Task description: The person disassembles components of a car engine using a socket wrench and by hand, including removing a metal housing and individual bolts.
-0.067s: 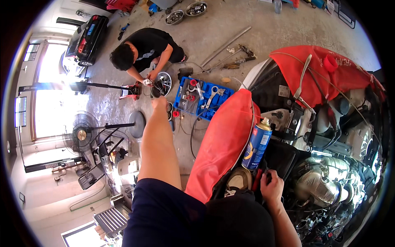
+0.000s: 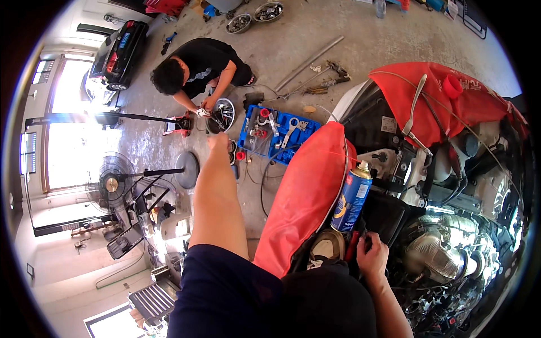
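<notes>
My left arm reaches far out over the floor. My left hand (image 2: pixel 218 141) looks closed, next to a dark object (image 2: pixel 212 125) at the edge of a metal bowl (image 2: pixel 232 107); its fingers are mostly hidden. My right hand (image 2: pixel 373 253) is at the edge of the engine bay with its fingers curled in; what they grip is hidden. Close beside it lie a red-and-black strip (image 2: pixel 351 246) and a blue spray can (image 2: pixel 352 200) with a thin red straw, standing tilted. Across from me a crouching person (image 2: pixel 203 70) holds a small pale metal part (image 2: pixel 202 112) over the bowl.
A red fender cover (image 2: pixel 310 191) drapes the car's near edge, another red cover (image 2: pixel 428 101) the far side, with a ratchet-like metal tool (image 2: pixel 416 107) on it. The engine (image 2: pixel 445 248) is exposed at right. On the floor are a blue tool case (image 2: pixel 310 138), bars and a fan (image 2: pixel 111 185).
</notes>
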### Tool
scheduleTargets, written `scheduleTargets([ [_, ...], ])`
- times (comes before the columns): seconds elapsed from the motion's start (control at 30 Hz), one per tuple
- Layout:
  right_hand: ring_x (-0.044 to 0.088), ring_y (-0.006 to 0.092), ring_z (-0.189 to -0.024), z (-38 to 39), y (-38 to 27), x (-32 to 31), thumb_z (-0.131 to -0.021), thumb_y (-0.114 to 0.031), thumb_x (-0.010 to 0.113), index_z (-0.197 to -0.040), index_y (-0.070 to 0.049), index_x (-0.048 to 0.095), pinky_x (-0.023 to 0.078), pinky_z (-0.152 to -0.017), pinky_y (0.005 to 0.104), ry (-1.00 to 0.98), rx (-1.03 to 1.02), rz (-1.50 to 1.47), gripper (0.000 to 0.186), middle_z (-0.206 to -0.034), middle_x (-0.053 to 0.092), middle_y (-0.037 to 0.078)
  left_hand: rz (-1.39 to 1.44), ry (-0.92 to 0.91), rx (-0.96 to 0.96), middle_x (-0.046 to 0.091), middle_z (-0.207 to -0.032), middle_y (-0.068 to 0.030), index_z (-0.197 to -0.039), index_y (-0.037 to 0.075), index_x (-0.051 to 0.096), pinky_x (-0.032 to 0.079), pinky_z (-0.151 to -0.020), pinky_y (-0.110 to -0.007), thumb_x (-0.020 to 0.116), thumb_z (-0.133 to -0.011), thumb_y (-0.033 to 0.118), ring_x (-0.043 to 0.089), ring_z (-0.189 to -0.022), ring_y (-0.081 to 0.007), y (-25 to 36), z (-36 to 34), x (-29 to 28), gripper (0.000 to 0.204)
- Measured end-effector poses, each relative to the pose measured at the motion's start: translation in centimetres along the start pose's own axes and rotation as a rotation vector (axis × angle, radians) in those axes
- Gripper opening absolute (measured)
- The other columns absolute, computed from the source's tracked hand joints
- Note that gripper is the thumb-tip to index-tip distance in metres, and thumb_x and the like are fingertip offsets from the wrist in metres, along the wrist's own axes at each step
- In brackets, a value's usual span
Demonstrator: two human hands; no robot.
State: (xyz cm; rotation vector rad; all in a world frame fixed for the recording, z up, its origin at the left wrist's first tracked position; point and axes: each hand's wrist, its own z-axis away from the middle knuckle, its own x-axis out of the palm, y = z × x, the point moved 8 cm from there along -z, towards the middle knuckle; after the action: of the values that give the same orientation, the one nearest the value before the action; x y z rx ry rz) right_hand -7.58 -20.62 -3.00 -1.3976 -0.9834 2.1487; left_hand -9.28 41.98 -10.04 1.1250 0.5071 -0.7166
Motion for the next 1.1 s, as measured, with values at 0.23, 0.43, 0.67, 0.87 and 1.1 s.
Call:
scheduleTargets([
  [0.23,0.059,0.0297,-0.053,0.1,0.0,-0.2,-0.084,-0.012,0.065,-0.092,-0.003,0.060,0.047,-0.052,0.0401,0.031,-0.032,0.004,0.013,-0.059,0.058,0.010,-0.001,0.018,-0.043,0.063,-0.072,-0.0142,-0.152,0.010,0.017,0.042,-0.037,-0.035,0.053,-0.082,0.016,0.056,-0.043,-0.0214,-1.7,0.2,-0.1,0.079],
  [0.43,0.059,0.0295,-0.053,0.1,-0.1,-0.5,-0.084,-0.011,0.065,-0.090,-0.003,0.060,0.046,-0.051,0.0392,0.043,-0.034,0.003,0.011,-0.060,0.058,0.010,-0.010,0.026,-0.003,0.065,-0.078,-0.0133,-0.155,0.018,0.020,0.043,-0.036,-0.034,0.052,-0.081,0.014,0.057,-0.042,-0.0215,-1.1,0.5,0.5,0.080],
  [0.67,0.059,0.0297,-0.053,0.1,0.1,-0.5,-0.084,-0.010,0.065,-0.088,-0.003,0.059,0.047,-0.052,0.0391,0.060,-0.050,0.030,0.011,-0.061,0.059,0.011,-0.028,-0.038,0.013,0.061,-0.065,-0.0112,-0.157,0.019,0.014,0.043,-0.037,-0.034,0.050,-0.080,0.011,0.057,-0.044,-0.0210,-0.2,1.1,1.0,0.085],
  [0.87,0.060,0.0299,-0.054,0.1,-0.3,-0.4,-0.084,-0.011,0.065,-0.087,-0.003,0.059,0.047,-0.052,0.0393,0.055,-0.032,0.008,0.010,-0.061,0.059,0.011,-0.040,-0.026,-0.001,0.064,-0.071,-0.0117,-0.158,0.018,0.008,0.045,-0.041,-0.033,0.051,-0.080,0.012,0.059,-0.048,-0.0204,-1.5,-0.4,0.1,0.089],
  [1.1,0.060,0.0299,-0.054,0.1,0.0,-0.5,-0.084,-0.011,0.064,-0.087,-0.003,0.059,0.047,-0.052,0.0392,0.053,-0.028,0.026,0.010,-0.061,0.060,0.011,-0.049,-0.024,-0.013,0.065,-0.072,-0.0120,-0.157,0.017,0.009,0.045,-0.041,-0.033,0.052,-0.080,0.013,0.058,-0.048,-0.0204,-1.3,0.1,0.3,0.088],
])
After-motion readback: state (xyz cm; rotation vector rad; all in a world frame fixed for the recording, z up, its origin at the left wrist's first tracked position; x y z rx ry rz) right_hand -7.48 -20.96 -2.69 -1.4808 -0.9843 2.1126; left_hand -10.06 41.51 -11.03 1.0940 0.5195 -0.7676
